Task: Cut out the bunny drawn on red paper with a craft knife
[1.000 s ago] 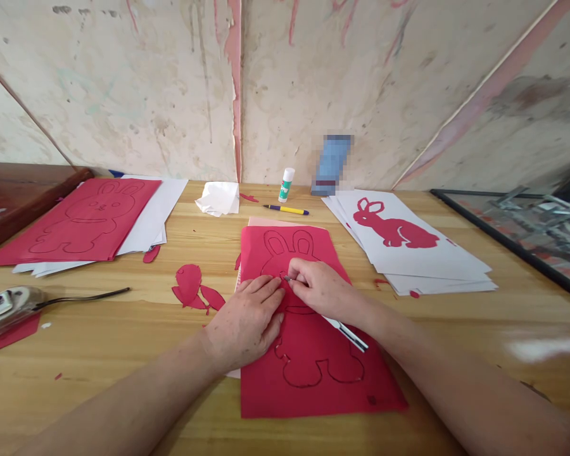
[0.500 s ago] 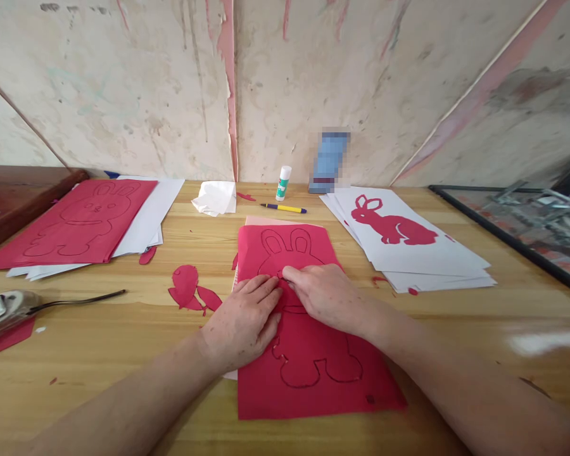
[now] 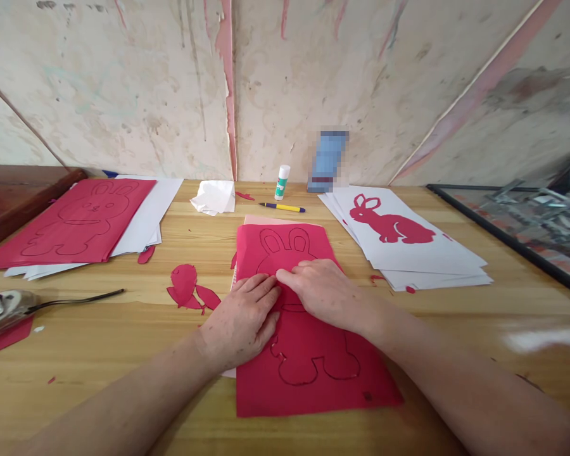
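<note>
A red paper sheet [image 3: 308, 399] with a rabbit outline in dark line lies in front of me, over some paler paper. My left hand [image 3: 244, 323] rests on its left side, fingers extended together and pressing the sheet down. Across from it, my right hand [image 3: 320, 291] is closed over the rabbit's face, its thumb side close to my left fingertips. Whatever that hand pinches, if anything, is hidden behind the fingers. Parts of the outline near the rabbit's lower left look cut, with small slits showing.
Red cut-out pieces [image 3: 184, 285] lie to the left. Behind stand a glue stick [image 3: 282, 183], a yellow pen [image 3: 282, 207], crumpled white paper [image 3: 213, 197] and a blurred phone [image 3: 327, 161]. Paper stacks flank me: a red one [image 3: 85, 221] left, a white one [image 3: 408, 256] right. A tape measure [image 3: 2, 310] sits far left.
The whole view has shifted very slightly. My right hand has moved a touch over the rabbit's face; my left hand stays on the sheet.
</note>
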`<state>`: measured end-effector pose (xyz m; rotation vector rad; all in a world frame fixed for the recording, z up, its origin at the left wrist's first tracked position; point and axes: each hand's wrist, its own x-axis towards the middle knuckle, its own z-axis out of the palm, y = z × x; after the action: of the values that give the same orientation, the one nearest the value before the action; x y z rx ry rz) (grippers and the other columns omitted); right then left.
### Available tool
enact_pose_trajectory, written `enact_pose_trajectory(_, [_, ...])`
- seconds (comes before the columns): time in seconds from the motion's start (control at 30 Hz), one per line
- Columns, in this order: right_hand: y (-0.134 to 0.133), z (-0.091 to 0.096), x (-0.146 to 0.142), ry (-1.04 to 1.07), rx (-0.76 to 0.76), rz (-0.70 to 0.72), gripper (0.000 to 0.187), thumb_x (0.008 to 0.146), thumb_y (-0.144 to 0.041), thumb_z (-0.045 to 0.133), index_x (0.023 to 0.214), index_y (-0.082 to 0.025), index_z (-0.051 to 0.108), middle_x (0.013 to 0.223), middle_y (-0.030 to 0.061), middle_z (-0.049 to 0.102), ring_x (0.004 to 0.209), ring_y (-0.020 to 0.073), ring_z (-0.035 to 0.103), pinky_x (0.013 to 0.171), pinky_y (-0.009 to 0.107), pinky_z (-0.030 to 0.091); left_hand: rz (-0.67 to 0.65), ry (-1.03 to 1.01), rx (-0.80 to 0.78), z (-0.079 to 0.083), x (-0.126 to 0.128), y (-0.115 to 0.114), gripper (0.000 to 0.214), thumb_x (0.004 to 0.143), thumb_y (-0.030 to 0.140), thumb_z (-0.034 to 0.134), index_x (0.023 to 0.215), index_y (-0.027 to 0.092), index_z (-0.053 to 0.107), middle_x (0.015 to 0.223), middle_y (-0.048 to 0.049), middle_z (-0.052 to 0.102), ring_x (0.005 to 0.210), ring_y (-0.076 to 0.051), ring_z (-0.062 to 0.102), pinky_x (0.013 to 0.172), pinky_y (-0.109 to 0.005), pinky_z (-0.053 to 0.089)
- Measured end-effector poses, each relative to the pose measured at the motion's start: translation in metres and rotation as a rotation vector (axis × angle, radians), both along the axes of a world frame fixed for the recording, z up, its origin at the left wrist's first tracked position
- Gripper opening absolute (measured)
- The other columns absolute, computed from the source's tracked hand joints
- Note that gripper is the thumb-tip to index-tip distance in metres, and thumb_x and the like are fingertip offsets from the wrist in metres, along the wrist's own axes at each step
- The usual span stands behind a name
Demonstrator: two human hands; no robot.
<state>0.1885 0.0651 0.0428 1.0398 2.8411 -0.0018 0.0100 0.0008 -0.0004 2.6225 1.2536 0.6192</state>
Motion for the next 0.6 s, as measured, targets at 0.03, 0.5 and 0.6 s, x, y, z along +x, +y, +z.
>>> enact_pose_trajectory(0.03, [0.0003,0.0002,0.0002,0.001,0.022,0.02,0.02,0.086,-0.008,0.04,0.087,-0.02,0.056,0.068,0.0023,0.059,0.062,0.0145,0.048,0.056,0.03,0.02,-0.001,-0.007,0.002,0.0003,0.0001,0.0001,0.035,0.089,0.019,0.045,0.124,0.013,0.05,0.126,-0.0145,0.056,0.122,-0.027,0.047,0.1,-0.048,0.044])
enact_pose_trajectory(0.5, [0.002,-0.0015,0.0035,-0.045,0.155,0.204,0.023,0.085,-0.003,0.041,0.087,-0.017,0.058,0.069,0.0031,0.062,0.067,0.0165,0.05,0.066,0.031,0.025,-0.004,0.003,-0.003,0.0015,0.001,0.0,0.037,0.089,0.018,0.045,0.125,0.012,0.05,0.125,-0.0144,0.056,0.121,-0.027,0.047,0.1,-0.047,0.044])
enact_pose_trajectory(0.6, [0.0044,-0.0009,0.007,-0.042,0.152,0.201,0.024,0.083,-0.002,0.041,0.088,-0.017,0.058,0.069,0.0032,0.062,0.068,0.0166,0.05,0.065,0.031,0.025,-0.002,0.015,0.01,0.0001,0.0006,0.0006,0.036,0.089,0.019,0.045,0.124,0.011,0.051,0.125,-0.0145,0.056,0.121,-0.028,0.047,0.101,-0.048,0.044])
